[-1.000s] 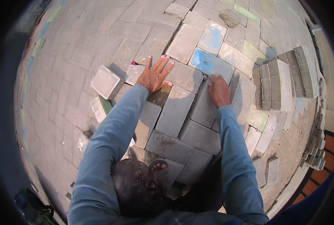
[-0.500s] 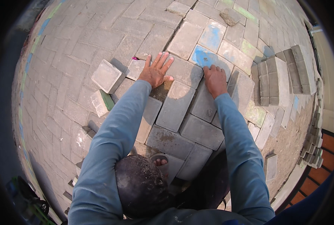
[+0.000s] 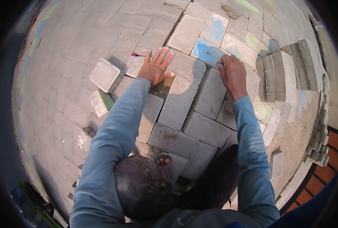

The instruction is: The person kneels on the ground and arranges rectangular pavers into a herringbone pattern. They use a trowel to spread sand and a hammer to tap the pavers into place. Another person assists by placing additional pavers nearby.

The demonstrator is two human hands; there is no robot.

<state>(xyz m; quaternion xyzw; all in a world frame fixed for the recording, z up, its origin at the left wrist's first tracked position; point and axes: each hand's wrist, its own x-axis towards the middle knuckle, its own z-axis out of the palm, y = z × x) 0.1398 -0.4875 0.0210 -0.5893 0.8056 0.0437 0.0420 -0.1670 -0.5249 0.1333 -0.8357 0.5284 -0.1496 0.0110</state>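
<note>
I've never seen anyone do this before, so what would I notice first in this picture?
First you would see two arms in blue sleeves reaching out over grey paving blocks. The left hand lies flat with spread fingers on a block, and the right hand presses the top edge of another block beside a blue-painted paver. At the right stands a stack of spare blocks, and a loose block sits at the left.
</note>
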